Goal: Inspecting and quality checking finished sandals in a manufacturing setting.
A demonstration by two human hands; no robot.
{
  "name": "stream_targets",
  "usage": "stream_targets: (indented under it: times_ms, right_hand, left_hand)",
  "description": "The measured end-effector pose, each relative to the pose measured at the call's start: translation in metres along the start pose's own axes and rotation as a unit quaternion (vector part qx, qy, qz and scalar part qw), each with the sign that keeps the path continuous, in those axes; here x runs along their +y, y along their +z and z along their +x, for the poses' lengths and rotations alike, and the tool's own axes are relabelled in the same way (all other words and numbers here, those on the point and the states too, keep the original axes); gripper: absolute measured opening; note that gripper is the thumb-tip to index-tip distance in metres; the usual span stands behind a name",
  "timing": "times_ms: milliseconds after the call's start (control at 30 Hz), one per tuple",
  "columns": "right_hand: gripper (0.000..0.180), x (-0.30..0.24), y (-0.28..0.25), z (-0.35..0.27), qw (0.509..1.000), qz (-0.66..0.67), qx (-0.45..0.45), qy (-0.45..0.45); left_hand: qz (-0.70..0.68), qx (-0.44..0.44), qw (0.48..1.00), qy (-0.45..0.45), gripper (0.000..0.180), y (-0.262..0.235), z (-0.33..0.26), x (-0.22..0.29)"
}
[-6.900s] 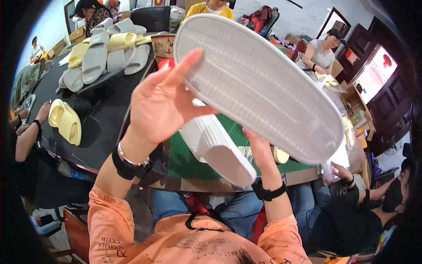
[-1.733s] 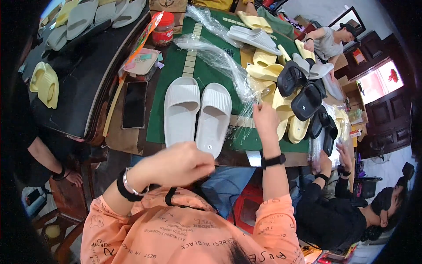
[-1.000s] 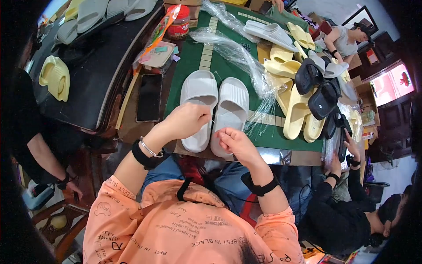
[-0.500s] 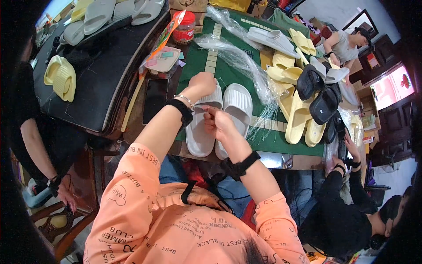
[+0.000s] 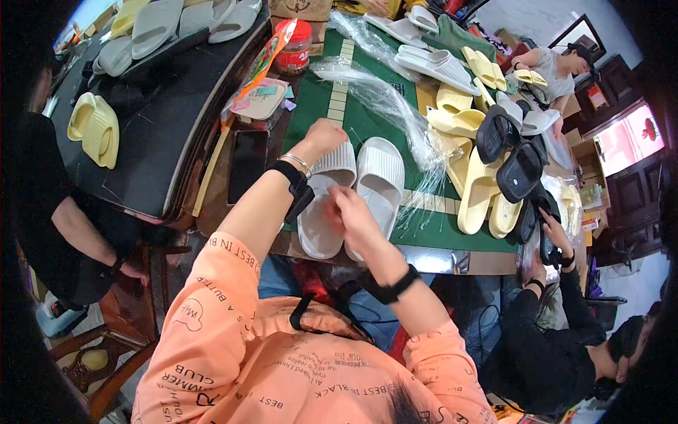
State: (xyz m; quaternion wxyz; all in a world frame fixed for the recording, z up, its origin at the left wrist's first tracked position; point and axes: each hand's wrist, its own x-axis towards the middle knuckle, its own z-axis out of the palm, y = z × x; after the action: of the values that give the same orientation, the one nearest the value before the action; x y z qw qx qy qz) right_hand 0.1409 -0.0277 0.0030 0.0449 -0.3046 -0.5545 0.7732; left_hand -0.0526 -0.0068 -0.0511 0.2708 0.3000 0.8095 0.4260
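Two light grey slippers with ribbed straps lie side by side before me: a left slipper point(image 5: 321, 230) and a right slipper point(image 5: 382, 167). My left hand point(image 5: 326, 136) is closed at the toe end of the left slipper, against its strap. What its fingers grip is hidden from me. Over the inner edges of both slippers hovers my right hand point(image 5: 355, 222), its fingers smeared by motion. Thin clear plastic strands point(image 5: 424, 198) hang over the green mat point(image 5: 452, 239) to the right, trailing from a long clear bundle point(image 5: 385, 99).
Yellow slippers point(image 5: 482, 189) and black slippers point(image 5: 521, 168) are heaped at the right. A dark phone point(image 5: 248, 166), a small tub point(image 5: 261, 102) and a red-lidded jar point(image 5: 294, 49) stand left. Co-workers sit around; more slippers lie on the black table point(image 5: 152, 134).
My right hand has shifted slightly down and right; my left stays at the strap. Grey slippers have appeared at the far end near another person. At far right, a co-worker's yellow slippers are now visible.
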Motion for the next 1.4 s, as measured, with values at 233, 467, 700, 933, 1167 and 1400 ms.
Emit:
stream_targets:
  times_ms: [233,467,700,933,1167,1400]
  right_hand:
    - [0.016,-0.008,-0.083,-0.121,0.959,-0.268,0.066,-0.061]
    - [0.018,-0.024,-0.060,-0.122,0.669,-0.643,0.141,-0.345]
    - [0.023,0.011,-0.037,-0.103,0.649,-0.602,0.129,-0.446]
    - [0.023,0.032,-0.049,-0.089,0.658,-0.639,0.169,-0.361]
    - [0.029,0.025,-0.055,-0.065,0.640,-0.627,0.203,-0.395]
    - [0.033,0.014,-0.054,-0.021,0.648,-0.656,0.162,-0.352]
  left_hand:
    - [-0.165,0.086,0.982,-0.014,0.013,0.002,0.007,0.022]
    - [0.104,-0.010,0.980,0.172,0.026,0.040,-0.018,0.045]
    - [0.140,-0.044,0.969,0.198,0.026,0.037,-0.039,0.049]
    - [0.129,-0.009,0.968,0.217,0.024,0.041,-0.042,0.045]
    - [0.112,-0.011,0.975,0.193,0.024,0.042,-0.043,0.046]
    - [0.110,-0.032,0.984,0.137,0.028,0.041,-0.037,0.045]
